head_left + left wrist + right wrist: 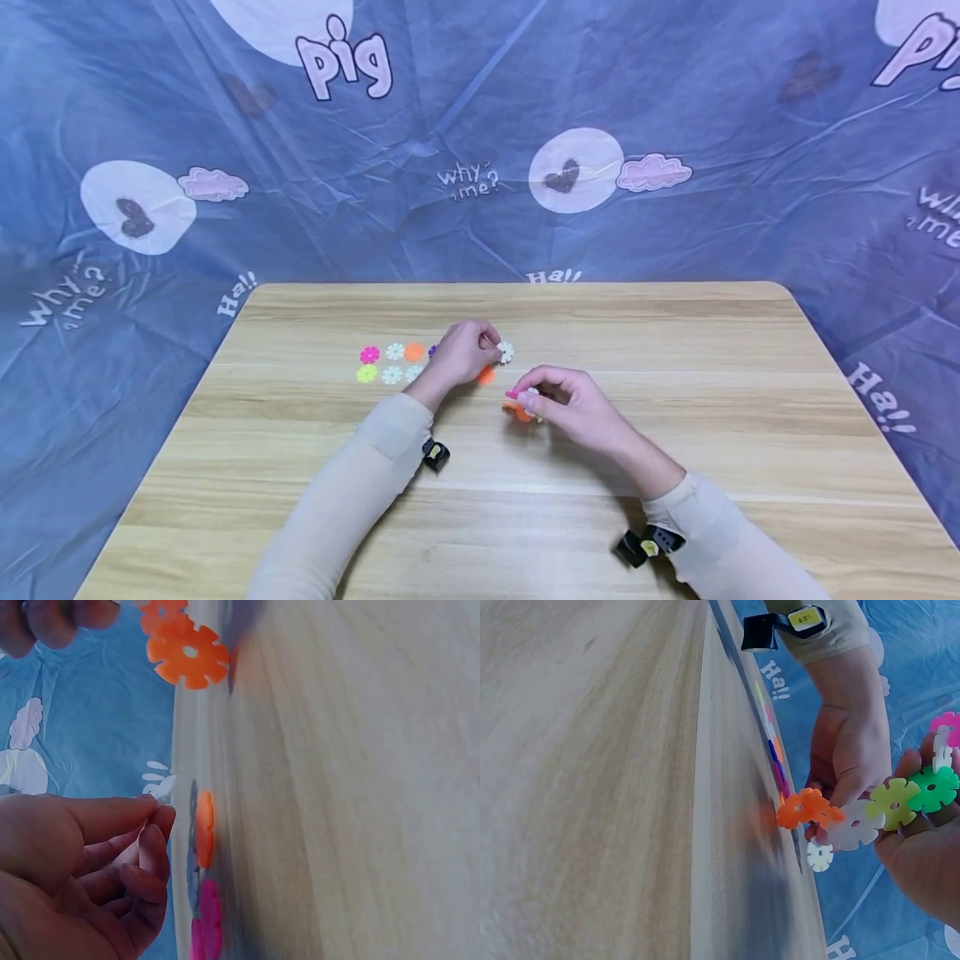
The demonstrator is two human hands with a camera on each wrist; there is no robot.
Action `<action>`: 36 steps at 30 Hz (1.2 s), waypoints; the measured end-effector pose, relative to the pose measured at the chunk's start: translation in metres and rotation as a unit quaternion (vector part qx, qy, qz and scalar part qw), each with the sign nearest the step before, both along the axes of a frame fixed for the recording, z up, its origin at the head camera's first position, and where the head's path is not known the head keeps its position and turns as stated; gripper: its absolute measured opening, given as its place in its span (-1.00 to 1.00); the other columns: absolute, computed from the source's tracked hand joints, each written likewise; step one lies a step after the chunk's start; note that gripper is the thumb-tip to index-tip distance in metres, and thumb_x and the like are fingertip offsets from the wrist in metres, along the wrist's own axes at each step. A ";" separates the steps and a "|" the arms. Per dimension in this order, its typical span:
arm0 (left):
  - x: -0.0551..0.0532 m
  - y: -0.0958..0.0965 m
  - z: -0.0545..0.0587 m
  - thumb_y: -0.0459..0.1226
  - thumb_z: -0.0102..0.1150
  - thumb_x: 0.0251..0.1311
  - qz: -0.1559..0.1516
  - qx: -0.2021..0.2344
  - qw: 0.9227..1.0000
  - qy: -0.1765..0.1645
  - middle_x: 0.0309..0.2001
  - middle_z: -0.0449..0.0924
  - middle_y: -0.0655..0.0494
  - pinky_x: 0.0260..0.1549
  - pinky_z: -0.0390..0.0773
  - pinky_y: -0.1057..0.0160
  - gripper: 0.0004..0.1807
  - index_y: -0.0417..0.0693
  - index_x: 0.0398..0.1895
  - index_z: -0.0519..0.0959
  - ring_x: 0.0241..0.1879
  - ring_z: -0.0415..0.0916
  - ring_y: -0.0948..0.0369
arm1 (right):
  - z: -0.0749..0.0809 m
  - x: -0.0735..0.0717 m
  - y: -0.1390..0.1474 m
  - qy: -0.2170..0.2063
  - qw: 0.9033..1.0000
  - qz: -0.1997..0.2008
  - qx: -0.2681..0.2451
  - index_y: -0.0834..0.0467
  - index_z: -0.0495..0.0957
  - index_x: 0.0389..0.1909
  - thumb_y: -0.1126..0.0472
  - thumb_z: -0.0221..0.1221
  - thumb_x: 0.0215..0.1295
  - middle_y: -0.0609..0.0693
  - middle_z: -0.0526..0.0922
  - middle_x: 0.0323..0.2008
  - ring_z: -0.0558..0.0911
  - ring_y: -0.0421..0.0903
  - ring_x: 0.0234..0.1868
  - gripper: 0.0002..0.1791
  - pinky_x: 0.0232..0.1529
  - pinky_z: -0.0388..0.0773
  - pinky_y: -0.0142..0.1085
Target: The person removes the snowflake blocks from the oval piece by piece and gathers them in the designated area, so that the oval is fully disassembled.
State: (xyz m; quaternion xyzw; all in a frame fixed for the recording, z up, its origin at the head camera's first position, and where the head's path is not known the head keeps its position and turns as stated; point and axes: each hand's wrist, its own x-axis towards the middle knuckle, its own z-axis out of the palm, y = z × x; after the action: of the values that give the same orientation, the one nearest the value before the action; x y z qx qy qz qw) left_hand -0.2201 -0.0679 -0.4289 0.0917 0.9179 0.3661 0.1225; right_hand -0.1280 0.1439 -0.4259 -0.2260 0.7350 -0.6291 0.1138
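- The left hand point(463, 354) pinched a white, flower-shaped plastic disc point(507, 352) between thumb and fingertips, just above the far part of the pale wood-grain table point(480, 542).
- The right hand point(573, 406) grasped a chain of linked, flower-shaped plastic discs point(856, 825), raised above the table to the right of the left hand and nearer the person.
- In the right wrist view, the chain ran from a pink disc point(949, 729) through white, green point(933, 790), yellow point(890, 813) and translucent white to orange at its end.
- Loose discs lay in two rows beside the left hand: a pink disc point(370, 355), an orange disc point(413, 352) and white discs among them, with a yellow-green disc point(366, 374) at the near row's left end.
- Another loose orange disc point(487, 376) lay just beside the left hand, which hid part of the rows.
- Behind the table hung a blue printed cloth point(420, 100).
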 end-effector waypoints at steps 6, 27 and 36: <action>-0.004 0.000 -0.004 -0.32 0.44 0.31 0.004 -0.006 1.000 0.006 -0.26 0.76 0.02 -0.17 0.66 0.21 -0.85 -0.14 -0.10 0.74 -0.31 0.64 0.18 | -0.002 0.000 0.001 0.004 1.000 0.003 0.001 0.31 0.69 -0.02 0.34 0.21 0.54 0.37 0.74 -0.21 0.72 0.01 -0.27 -0.85 -0.20 0.72 -0.23; 0.006 -0.017 -0.003 -0.26 0.36 0.42 0.005 0.063 0.997 0.044 -0.23 0.77 0.04 -0.06 0.69 0.18 -0.88 -0.13 -0.15 0.77 -0.21 0.65 0.18 | -0.002 -0.001 -0.001 0.002 1.000 -0.015 0.011 0.29 0.70 0.00 0.32 0.22 0.55 0.37 0.70 -0.22 0.66 -0.20 -0.27 -0.84 -0.20 0.65 -0.31; 0.031 -0.032 0.007 -0.22 0.25 0.53 -0.053 0.166 0.984 0.028 -0.16 0.77 -0.09 -0.31 0.62 0.29 -0.75 -0.22 0.02 0.75 -0.36 0.57 0.21 | -0.004 -0.004 -0.001 0.004 0.999 -0.035 0.018 0.33 0.69 -0.02 0.30 0.22 0.54 0.34 0.74 -0.15 0.66 -0.24 -0.23 -0.82 -0.15 0.64 -0.37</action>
State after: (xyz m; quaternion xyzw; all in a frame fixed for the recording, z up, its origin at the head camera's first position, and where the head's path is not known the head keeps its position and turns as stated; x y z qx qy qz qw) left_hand -0.1894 -0.1002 -0.4216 0.1697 0.8415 0.5033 0.0991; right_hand -0.1318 0.1434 -0.4296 -0.2011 0.7541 -0.6182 0.0929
